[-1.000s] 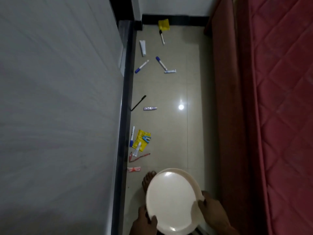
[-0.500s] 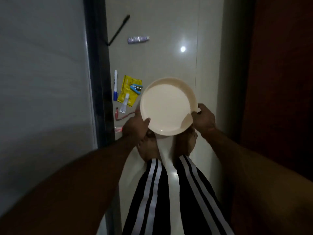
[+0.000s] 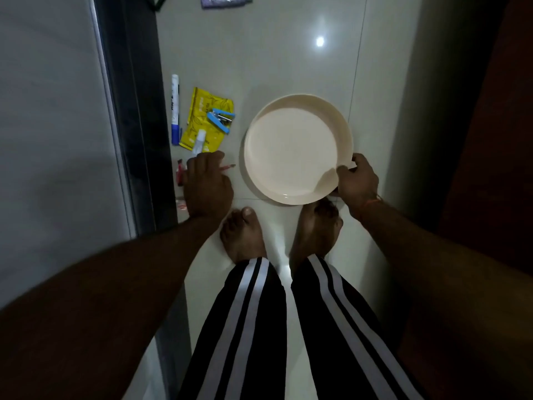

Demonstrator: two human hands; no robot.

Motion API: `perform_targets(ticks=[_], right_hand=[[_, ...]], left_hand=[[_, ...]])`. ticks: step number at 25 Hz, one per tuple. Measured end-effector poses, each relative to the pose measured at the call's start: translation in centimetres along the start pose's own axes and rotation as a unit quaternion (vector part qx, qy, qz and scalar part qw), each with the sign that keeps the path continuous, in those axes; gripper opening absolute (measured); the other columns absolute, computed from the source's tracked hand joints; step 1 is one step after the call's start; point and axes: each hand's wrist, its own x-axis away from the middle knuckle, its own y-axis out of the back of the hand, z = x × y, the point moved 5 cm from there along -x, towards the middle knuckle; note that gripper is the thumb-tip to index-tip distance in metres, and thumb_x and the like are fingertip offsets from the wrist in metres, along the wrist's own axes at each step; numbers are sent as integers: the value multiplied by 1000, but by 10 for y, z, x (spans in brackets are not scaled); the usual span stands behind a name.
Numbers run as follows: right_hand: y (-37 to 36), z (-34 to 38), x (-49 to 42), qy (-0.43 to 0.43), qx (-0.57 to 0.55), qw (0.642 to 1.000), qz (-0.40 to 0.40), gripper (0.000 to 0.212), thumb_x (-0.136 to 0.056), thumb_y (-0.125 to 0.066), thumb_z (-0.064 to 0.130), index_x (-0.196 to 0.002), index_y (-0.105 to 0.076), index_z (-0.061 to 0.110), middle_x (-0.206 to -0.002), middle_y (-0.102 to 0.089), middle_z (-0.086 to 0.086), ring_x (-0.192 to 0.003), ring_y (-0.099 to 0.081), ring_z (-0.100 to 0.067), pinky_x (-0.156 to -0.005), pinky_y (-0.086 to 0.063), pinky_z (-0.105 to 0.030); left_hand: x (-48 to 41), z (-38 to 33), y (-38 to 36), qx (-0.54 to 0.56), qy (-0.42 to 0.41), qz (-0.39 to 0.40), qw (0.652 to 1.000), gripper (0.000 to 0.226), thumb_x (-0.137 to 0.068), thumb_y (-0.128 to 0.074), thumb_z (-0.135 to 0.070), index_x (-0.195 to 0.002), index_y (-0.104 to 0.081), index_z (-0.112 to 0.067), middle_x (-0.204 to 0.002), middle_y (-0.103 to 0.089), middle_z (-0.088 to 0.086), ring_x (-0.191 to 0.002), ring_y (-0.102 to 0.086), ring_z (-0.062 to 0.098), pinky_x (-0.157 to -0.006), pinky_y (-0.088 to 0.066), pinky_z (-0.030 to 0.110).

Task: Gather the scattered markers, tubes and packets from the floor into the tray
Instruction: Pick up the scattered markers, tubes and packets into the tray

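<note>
A round cream tray [image 3: 343, 122] sits low over the floor tiles, empty. My right hand [image 3: 356, 180] grips its near right rim. My left hand [image 3: 206, 183] is off the tray, down over a thin red item [image 3: 227, 167] on the floor, fingers curled over it; whether it grips it I cannot tell. Just beyond lie a yellow packet [image 3: 203, 111], a blue stapler [image 3: 220, 118] on it, a small white tube [image 3: 199, 141] and a white marker with a blue cap [image 3: 174, 108]. A red-and-white packet [image 3: 181, 203] peeks out beside my left wrist.
A grey wall and dark skirting [image 3: 135, 111] run along the left, close to the items. A purple tube [image 3: 225, 0] and a black stick [image 3: 158, 2] lie at the top edge. My bare feet [image 3: 245, 238] stand just behind the tray. Dark red furniture [image 3: 490, 140] borders the right.
I have bent lower and the tray has come down toward the floor. My left hand let go of the tray's rim and moved left onto the red item.
</note>
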Motion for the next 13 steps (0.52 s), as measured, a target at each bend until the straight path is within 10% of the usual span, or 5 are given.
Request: perform_targets(ticks=[5, 13], right_hand=[[-4, -2, -16, -36, -31, 999, 6, 35, -95, -54, 18, -130, -56, 18, -115, -57, -5, -111, -62, -38, -73, -66, -51], [-6, -4, -6, -78, -66, 993, 56, 28, -95, -55, 21, -122, -53, 27, -119, -58, -7, -116, -61, -43, -86, -63, -59]], left_hand=[[-16, 28, -21, -66, 47, 84, 993, 15, -90, -62, -11, -103, -70, -11, -104, -70, 20, -101, -65, 44, -91, -53, 52], [-4, -42, 59, 338, 128, -68, 930, 12, -100, -65, -16, -110, -68, -9, -100, -72, 5, -86, -69, 23, -75, -56, 32]])
